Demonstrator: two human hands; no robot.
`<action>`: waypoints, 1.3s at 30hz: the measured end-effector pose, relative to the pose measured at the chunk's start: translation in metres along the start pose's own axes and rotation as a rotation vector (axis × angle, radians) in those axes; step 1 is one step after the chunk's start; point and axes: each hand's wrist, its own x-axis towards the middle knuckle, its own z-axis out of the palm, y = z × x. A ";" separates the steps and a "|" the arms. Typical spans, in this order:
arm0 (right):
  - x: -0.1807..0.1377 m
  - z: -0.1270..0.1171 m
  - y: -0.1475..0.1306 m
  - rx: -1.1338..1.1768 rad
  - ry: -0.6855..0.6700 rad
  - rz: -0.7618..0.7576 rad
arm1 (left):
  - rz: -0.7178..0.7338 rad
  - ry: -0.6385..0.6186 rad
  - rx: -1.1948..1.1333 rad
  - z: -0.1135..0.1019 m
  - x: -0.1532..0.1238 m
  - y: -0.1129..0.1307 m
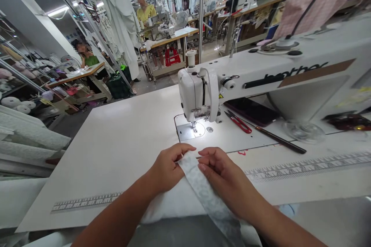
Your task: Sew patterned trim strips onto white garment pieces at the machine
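A narrow strip of pale patterned fabric runs from the table's near edge up toward the needle plate of a white sewing machine. My left hand pinches the strip's far end from the left, fingers curled. My right hand presses on the same end from the right, fingertips bent onto the cloth. Both hands rest on the white table, a short way in front of the presser foot. A larger white piece of cloth lies under the strip at the table edge.
Red-handled snips, a dark phone, a long dark pen-like tool and a clear bobbin case lie right of the needle. Printed rulers run along the table front. Two other people sit at machines far behind; fabric rolls stack at left.
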 end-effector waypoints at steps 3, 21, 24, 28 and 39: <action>-0.002 0.011 0.008 -0.420 0.143 -0.384 | -0.071 0.101 0.098 0.001 0.003 0.004; 0.032 -0.006 -0.015 -0.450 0.017 -0.009 | -0.354 -0.043 0.177 -0.013 0.006 0.007; 0.032 -0.004 -0.015 -0.463 0.010 -0.019 | -0.312 -0.014 0.228 -0.014 0.006 0.008; 0.031 -0.001 -0.016 -0.531 -0.007 -0.101 | -0.258 0.001 0.273 -0.012 0.005 0.008; 0.036 0.004 -0.019 -0.709 -0.057 -0.266 | -0.309 0.022 0.142 -0.009 0.002 0.010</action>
